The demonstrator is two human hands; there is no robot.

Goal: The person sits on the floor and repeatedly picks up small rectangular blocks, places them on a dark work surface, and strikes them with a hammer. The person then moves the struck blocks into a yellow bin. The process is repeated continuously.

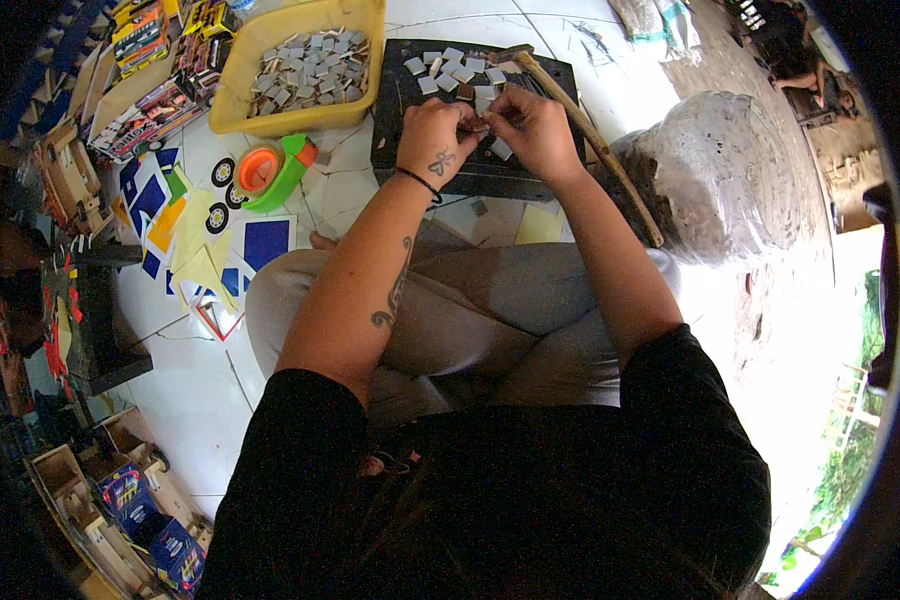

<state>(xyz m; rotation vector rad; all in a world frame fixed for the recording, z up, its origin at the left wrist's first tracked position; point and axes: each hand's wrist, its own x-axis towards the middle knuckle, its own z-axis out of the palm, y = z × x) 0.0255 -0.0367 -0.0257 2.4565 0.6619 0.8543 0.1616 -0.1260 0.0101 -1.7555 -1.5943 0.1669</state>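
Note:
Both of my hands work close together over a low black table [398, 120]. My left hand [435, 140] has its fingers bent and closed around something small that they hide. With thumb and forefinger pinched, my right hand [537, 138] meets it at the same spot; what it grips is too small to make out. Several small grey square pieces [462, 73] with pale edges lie loose just beyond my fingertips. To the right of my right hand, a long wooden handle [595, 140] slants across the table's corner and past its edge.
At the far left, a yellow plastic bin [232, 100] holds many more grey squares. Near it are a green tape dispenser [295, 165], black toy wheels [217, 217] and blue and yellow sheets [205, 260]. Wooden toy trucks [70, 490] stand at left; a plastic-wrapped bundle [725, 180] sits at right.

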